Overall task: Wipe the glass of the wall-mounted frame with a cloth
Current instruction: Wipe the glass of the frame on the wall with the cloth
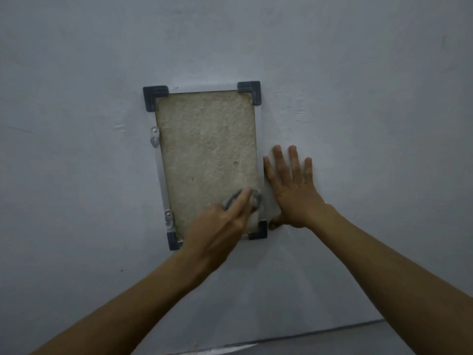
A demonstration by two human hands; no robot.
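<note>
A wall-mounted frame (pixel 207 149) hangs on the pale wall, with dark grey corner pieces, a white rim and a beige textured panel behind its glass. My left hand (pixel 220 224) presses a small grey cloth (pixel 253 201) against the glass near the lower right corner; its fingers lie over the cloth and look blurred. My right hand (pixel 291 190) rests flat on the wall just right of the frame, fingers spread and pointing up, its thumb near the frame's lower right corner piece (pixel 258 230).
Two small metal brackets (pixel 154 138) (pixel 169 219) sit on the frame's left rim. The bare grey-white wall (pixel 358 98) surrounds the frame. A floor line (pixel 332 329) shows at the bottom right.
</note>
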